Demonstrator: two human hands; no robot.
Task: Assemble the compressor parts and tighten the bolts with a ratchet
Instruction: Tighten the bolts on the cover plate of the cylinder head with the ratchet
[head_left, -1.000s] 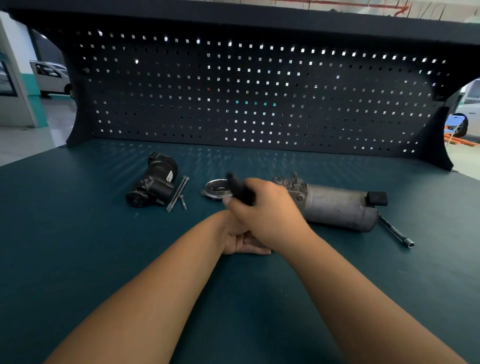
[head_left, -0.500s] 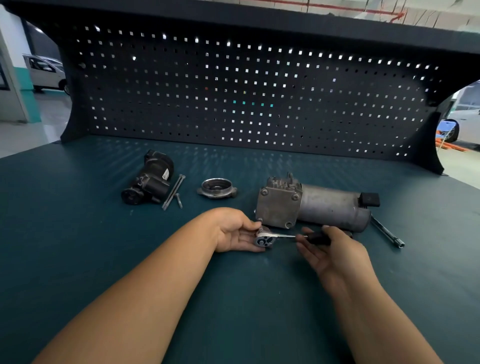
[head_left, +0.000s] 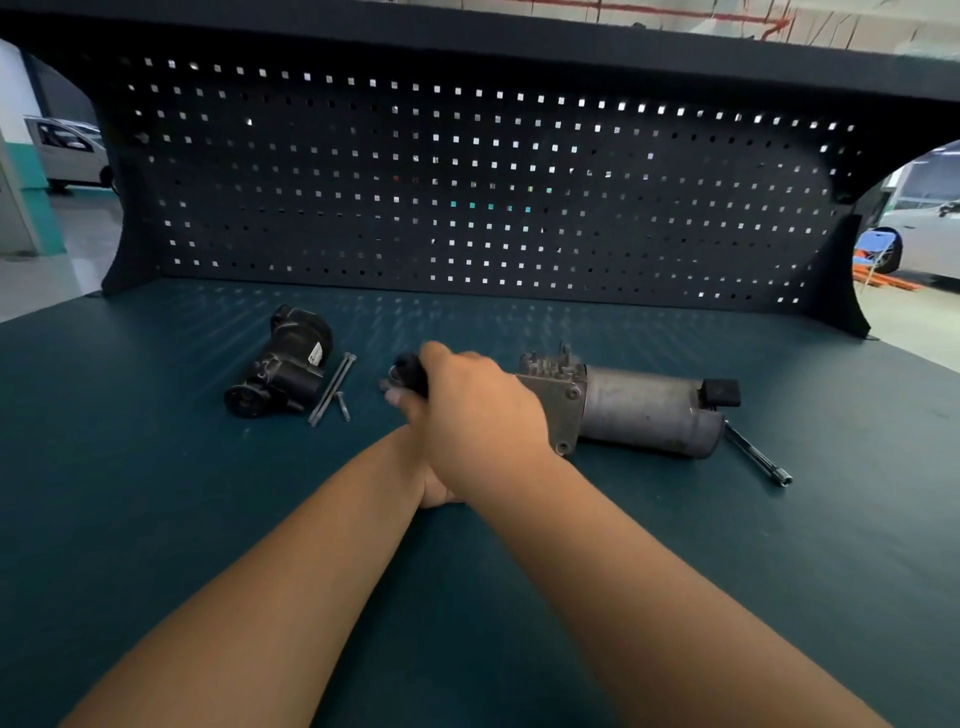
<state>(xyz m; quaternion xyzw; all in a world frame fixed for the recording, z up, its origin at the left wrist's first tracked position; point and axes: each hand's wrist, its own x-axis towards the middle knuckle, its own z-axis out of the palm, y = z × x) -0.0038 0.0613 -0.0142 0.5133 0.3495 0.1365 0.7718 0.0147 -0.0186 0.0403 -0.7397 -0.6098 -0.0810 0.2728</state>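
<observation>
Ratchet handle (head_left: 410, 375) is being gripped in the curled right hand (head_left: 478, 421); left hand (head_left: 434, 491) is being covered, finger state indeterminable.

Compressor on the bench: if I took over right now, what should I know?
Right hand: grips the black ratchet handle, just left of the grey compressor body.
Left hand: mostly hidden under the right forearm; grip unclear.
Black part lies apart on the left, a long bolt and a short bolt loose beside it. A metal bar lies right of the body.
Done: ratchet in hand. Left: probably join the black part, fit and tighten those bolts.
</observation>
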